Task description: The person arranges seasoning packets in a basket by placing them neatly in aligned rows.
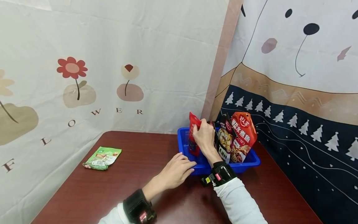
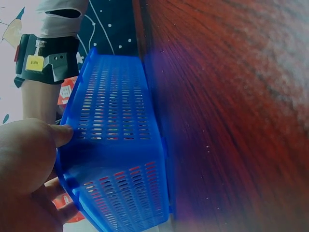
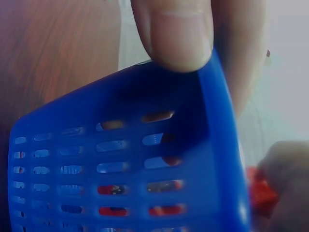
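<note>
two hands work at one blue basket [image 1: 251, 161] on the dark red table [image 1: 134, 186]. the right hand [image 1: 204, 136] reaches down into the basket's left end and grasps a red packet [image 1: 193, 132], fingers curled round its upper edge so it stands upright inside the basket's left wall. the left hand [image 1: 176, 170] rests against the basket's near-left corner with fingers fairly straight, tips on the outside of the slotted wall; in the left wrist view the thumb [image 2: 60, 134] presses on the rim of the basket [image 2: 118, 145], so it steadies without clutching. the right wrist view sits very close: a fingertip [image 3: 174, 34] touches the top edge of the blue wall [image 3: 120, 164], red showing through the slots.

to the right of the held packet, still inside the basket, stand a dark packet [image 1: 225, 140] and a larger orange-red packet [image 1: 242, 137], leaning against each other. well to the left of the basket, a green packet [image 1: 103, 158] lies flat on the table. behind the basket hang printed cloths [image 1: 126, 62].
</note>
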Demonstrator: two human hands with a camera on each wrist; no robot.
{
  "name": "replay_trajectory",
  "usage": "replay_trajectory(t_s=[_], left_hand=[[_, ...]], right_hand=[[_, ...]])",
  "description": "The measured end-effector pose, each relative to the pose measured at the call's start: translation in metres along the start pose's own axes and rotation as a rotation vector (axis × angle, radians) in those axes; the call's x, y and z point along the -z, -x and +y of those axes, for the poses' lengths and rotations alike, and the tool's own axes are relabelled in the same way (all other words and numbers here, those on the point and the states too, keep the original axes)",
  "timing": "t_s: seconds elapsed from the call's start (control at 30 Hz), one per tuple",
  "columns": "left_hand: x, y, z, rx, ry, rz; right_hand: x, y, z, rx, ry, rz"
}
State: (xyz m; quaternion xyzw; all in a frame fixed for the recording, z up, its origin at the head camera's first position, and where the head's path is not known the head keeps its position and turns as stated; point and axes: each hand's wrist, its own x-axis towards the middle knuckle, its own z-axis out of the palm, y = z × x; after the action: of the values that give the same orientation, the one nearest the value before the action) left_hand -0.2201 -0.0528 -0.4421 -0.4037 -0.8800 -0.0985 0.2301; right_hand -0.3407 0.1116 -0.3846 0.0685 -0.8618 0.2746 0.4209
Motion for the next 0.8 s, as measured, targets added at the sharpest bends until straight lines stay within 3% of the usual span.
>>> replay_trajectory(t_s=[0.33,0.8], left_hand=[[0.001,0.0,0.0,-0.002,-0.004,-0.004],[-0.001,0.0,-0.001,-0.001,0.013,0.008]], right_hand=[[-0.002,-0.003,-0.003,0.012,-0.115,-0.009],[0.016,-0.004,-0.018,0.18,-0.152,-0.068]])
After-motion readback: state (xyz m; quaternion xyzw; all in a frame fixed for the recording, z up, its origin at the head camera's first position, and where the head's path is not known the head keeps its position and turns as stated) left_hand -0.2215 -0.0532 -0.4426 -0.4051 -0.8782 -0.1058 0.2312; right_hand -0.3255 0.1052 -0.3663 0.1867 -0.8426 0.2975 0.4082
